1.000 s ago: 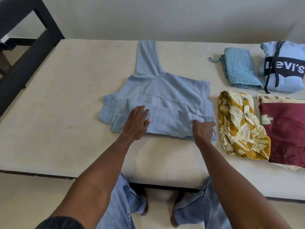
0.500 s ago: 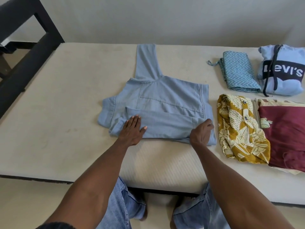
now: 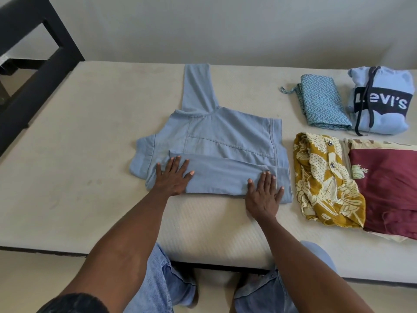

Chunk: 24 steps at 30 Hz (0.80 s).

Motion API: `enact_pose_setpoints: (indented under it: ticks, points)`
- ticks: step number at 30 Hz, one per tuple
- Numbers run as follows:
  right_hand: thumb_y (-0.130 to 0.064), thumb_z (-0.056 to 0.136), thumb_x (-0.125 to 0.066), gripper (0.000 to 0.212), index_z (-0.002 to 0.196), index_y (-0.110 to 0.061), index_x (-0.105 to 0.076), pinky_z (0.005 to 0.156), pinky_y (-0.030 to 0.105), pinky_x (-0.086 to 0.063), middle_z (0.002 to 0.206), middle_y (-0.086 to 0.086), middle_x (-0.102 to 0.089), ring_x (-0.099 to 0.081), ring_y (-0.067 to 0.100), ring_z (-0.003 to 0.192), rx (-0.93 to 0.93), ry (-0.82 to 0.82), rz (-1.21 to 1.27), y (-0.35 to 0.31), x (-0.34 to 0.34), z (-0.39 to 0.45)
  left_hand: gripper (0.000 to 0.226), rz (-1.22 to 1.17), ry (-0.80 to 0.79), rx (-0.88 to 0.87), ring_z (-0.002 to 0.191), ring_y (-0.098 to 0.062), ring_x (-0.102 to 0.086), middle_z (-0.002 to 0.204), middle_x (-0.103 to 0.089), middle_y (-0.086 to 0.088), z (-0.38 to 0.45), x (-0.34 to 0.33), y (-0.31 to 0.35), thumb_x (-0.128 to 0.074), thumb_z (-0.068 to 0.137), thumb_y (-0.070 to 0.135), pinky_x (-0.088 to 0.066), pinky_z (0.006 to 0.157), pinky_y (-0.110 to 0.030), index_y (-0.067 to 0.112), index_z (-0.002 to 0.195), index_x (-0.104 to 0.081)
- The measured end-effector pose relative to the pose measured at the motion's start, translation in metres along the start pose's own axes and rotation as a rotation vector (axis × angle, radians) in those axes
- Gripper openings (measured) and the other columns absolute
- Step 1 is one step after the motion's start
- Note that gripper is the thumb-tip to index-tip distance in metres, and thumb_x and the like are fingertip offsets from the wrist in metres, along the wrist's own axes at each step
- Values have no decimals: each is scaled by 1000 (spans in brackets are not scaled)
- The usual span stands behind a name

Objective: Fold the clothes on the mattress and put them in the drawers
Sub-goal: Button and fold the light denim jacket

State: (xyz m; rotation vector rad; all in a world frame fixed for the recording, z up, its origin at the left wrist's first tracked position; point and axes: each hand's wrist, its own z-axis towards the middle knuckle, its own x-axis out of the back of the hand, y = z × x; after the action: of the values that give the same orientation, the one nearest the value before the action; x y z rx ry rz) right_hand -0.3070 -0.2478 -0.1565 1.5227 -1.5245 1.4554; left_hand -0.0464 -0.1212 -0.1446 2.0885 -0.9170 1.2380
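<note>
A light blue hooded garment [image 3: 228, 136] lies partly folded in the middle of the cream mattress [image 3: 79, 154], its hood stretched toward the wall and one sleeve folded across its near edge. My left hand [image 3: 172, 177] lies flat, fingers spread, on the left end of that folded sleeve. My right hand [image 3: 264, 193] presses flat on the right end, at the garment's near hem. Neither hand grips cloth. No drawers are in view.
Folded clothes lie to the right: a blue zigzag cloth [image 3: 322, 107], a light blue Levi's hoodie [image 3: 381, 102], a mustard patterned shirt [image 3: 325, 184] and a maroon garment [image 3: 388, 184]. A dark bed frame [image 3: 33, 71] rises at the far left. The wall runs behind.
My right hand went from curled fingers at the sleeve's end to lying flat and spread. My left hand slid slightly along the folded sleeve, still flat.
</note>
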Motion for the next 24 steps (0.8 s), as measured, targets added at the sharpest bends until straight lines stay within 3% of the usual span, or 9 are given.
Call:
enact_pose_setpoints:
  ticks: [4,7,9,11,15,16,17,19,24]
  points:
    - [-52,103,-26,74,156,-11,5,121,50,4,163,17,12,11,35,150,-243,118,178,-1,17,-8,63,-24,407,36,151,-33,-3,163,-9,-16,-11,-9,-10,-32,103,49,8,118,-51,17,156,-18]
    - [-54,93,-55,85,148,2,-20,115,53,-19,155,27,-20,-21,43,142,-573,278,424,8,39,-13,63,-396,728,494,137,-42,-34,147,-37,-26,-41,-13,-19,-58,93,40,-24,109,-52,2,141,-42]
    - [-56,86,-64,91,143,4,-28,111,50,-29,148,26,-31,-33,42,135,-774,260,611,13,49,-11,74,-857,663,931,128,-43,-43,141,-41,-26,-56,-7,-18,-62,90,48,-34,103,-49,-2,138,-38]
    - [-56,82,-70,89,140,5,-38,104,48,-41,143,24,-43,-45,40,128,-836,211,876,18,51,-5,86,-1176,534,1099,121,-41,-52,135,-50,-23,-60,-6,-21,-62,84,63,-44,99,-47,-4,135,-43]
    - [-39,91,-63,53,134,-11,-53,82,34,-52,128,19,-61,-60,37,115,-800,44,1511,18,61,-3,79,-1570,491,1024,67,-23,-69,81,-70,-10,-64,-4,-17,-71,62,79,-58,68,-34,5,90,-65]
    - [-34,92,-63,52,139,-17,-49,83,33,-50,127,17,-61,-59,35,116,-815,5,1365,19,60,-5,66,-1647,442,971,58,-19,-66,73,-68,-9,-63,-5,-14,-77,65,67,-57,62,-31,7,86,-63]
    - [-30,92,-65,54,142,-20,-46,85,34,-49,127,15,-61,-59,33,116,-816,50,1299,17,64,-6,55,-1689,382,918,56,-18,-65,72,-67,-10,-61,-5,-12,-81,70,55,-55,58,-30,6,88,-63]
    - [-13,88,-70,48,132,-13,-51,82,40,-51,129,14,-58,-58,33,117,-922,143,1695,17,66,-8,42,-1742,309,865,62,-20,-66,81,-69,-13,-56,-5,-12,-81,78,31,-53,55,-30,2,103,-64]
    - [11,84,-65,44,123,0,-49,81,42,-58,117,15,-58,-59,31,107,-919,57,1576,21,73,-17,39,-1969,373,883,81,-30,-66,109,-63,-20,-63,-7,-7,-62,88,-1,-57,76,-44,-1,127,-55]
